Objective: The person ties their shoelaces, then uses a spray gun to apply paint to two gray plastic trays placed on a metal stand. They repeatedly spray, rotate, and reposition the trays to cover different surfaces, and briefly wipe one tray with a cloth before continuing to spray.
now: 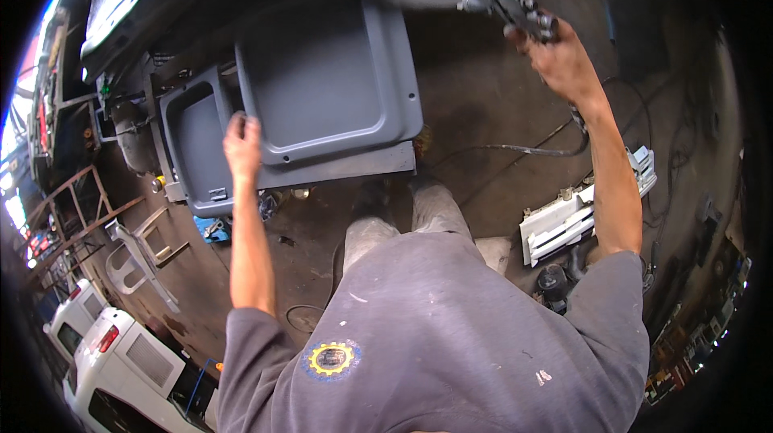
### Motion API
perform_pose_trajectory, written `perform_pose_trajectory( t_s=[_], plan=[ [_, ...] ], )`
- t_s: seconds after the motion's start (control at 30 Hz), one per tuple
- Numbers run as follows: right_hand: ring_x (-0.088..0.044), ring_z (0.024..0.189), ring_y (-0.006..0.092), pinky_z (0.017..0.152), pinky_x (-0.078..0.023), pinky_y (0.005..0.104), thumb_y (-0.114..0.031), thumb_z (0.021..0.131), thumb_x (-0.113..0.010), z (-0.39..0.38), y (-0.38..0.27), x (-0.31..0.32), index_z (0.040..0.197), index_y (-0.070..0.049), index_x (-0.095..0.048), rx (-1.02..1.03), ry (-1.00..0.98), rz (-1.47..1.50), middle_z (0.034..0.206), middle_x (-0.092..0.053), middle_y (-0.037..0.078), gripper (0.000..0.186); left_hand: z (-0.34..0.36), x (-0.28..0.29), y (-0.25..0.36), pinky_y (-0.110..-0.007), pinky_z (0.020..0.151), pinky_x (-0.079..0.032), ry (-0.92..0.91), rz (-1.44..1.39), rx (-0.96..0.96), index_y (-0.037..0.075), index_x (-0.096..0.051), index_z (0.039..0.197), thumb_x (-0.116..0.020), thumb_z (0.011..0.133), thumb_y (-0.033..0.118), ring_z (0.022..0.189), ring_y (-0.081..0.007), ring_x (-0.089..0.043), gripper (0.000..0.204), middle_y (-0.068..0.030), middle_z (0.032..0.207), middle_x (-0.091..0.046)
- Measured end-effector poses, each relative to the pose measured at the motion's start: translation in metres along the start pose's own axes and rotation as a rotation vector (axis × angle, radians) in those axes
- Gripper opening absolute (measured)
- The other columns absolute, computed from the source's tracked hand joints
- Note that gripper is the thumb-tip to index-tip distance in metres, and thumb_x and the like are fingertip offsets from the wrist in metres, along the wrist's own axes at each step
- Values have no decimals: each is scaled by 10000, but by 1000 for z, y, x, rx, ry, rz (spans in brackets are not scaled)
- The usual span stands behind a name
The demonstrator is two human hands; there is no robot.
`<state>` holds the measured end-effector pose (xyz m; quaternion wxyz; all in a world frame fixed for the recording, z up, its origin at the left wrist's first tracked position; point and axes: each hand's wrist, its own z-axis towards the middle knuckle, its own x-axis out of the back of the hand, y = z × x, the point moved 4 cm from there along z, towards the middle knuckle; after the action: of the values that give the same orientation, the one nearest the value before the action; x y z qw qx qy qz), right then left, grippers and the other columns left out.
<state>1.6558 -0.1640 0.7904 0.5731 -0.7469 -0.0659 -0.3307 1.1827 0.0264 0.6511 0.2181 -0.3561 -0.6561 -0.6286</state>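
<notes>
My right hand grips a metal spray gun at upper right, with a pale mist leaving its nozzle toward the left and a hose hanging below. My left hand has curled fingers at the gap between two grey moulded panels; what they hold, if anything, is too small to make out. The larger panel is a square recessed tray, and the narrower panel lies left of it. Both rest on a flat grey board.
Metal frames and bracket parts lie at left, near white vehicle parts. A white slatted part lies low on the right, with hoses across the floor. A dark panel stands at upper left.
</notes>
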Motion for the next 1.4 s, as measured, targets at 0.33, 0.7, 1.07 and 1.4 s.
perform_pose_trajectory(
  t_s=[0.33, 0.7, 1.07, 1.4],
  plan=[
    [-588, 891, 57, 858, -463, 245, -85, 871, -674, -81, -24, 24, 1380, -108, -529, -450, -522, 18, 980, -701, 25, 530, 124, -38, -84, -471, 979, -425, -73, -236, 725, -16, -541, 1318, -483, 935, 588, 1219, -380, -538, 717, -252, 1337, -542],
    [-445, 464, 56, 400, -358, 257, -549, 837, -691, 81, -34, 13, 824, -67, -622, -279, -13, -138, 650, -540, -28, 487, 115, -27, -112, -416, 885, -487, -192, -1018, 769, -3, -577, 1187, -279, 993, 606, 943, -244, -568, 705, -139, 1037, -619],
    [-433, 461, 83, 368, -355, 268, -616, 822, -663, 206, -106, -22, 941, -12, -599, -277, -152, -113, 715, -529, 11, 619, 68, -9, -53, -329, 887, -472, 35, -1174, 548, -32, -660, 1086, -354, 993, 546, 948, -208, -612, 660, -111, 1006, -681],
    [-478, 472, 33, 365, -399, 209, -629, 831, -643, 189, -290, -102, 891, -74, -591, 196, -337, -90, 712, -566, -33, 561, 41, 6, -44, -324, 868, -480, 122, -1318, 427, -60, -648, 1070, -378, 1010, 508, 929, -204, -623, 631, -116, 998, -685]
  ],
)
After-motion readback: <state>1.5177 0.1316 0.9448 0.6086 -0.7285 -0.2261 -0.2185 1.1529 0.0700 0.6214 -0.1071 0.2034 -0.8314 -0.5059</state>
